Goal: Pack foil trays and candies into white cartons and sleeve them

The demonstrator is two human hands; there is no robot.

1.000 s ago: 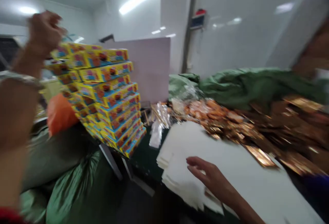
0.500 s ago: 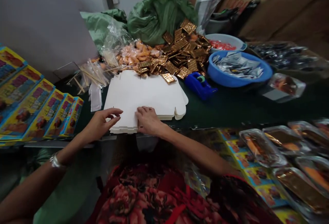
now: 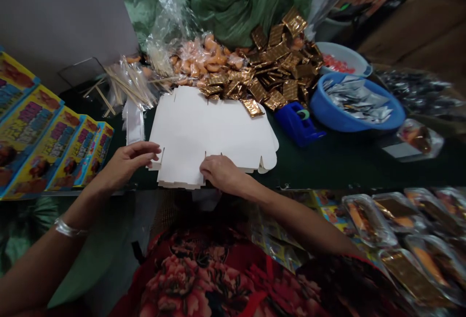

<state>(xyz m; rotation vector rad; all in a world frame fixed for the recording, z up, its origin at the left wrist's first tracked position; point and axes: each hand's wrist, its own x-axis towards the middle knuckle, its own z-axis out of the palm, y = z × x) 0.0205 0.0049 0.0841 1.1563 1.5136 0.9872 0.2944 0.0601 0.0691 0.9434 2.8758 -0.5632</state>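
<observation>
Head view from my end: the left hand point(image 3: 127, 164) sits loosely open, fingers just at the left edge of the white die-cut card blanks point(image 3: 207, 132), contact unclear. Those lie mid-frame on the dark green surface point(image 3: 327, 171). The right hand point(image 3: 222, 174) rests palm-down on their near edge, slightly curled; I can't tell whether it grips.

I count one left hand point(image 3: 125, 165), one right hand point(image 3: 222, 174), one stack of white card blanks point(image 3: 204, 132) mid-frame, one blue bowl point(image 3: 338, 118) and one white bowl point(image 3: 344, 52) upper right, one blue tape dispenser point(image 3: 296, 125) just left of them.
</observation>
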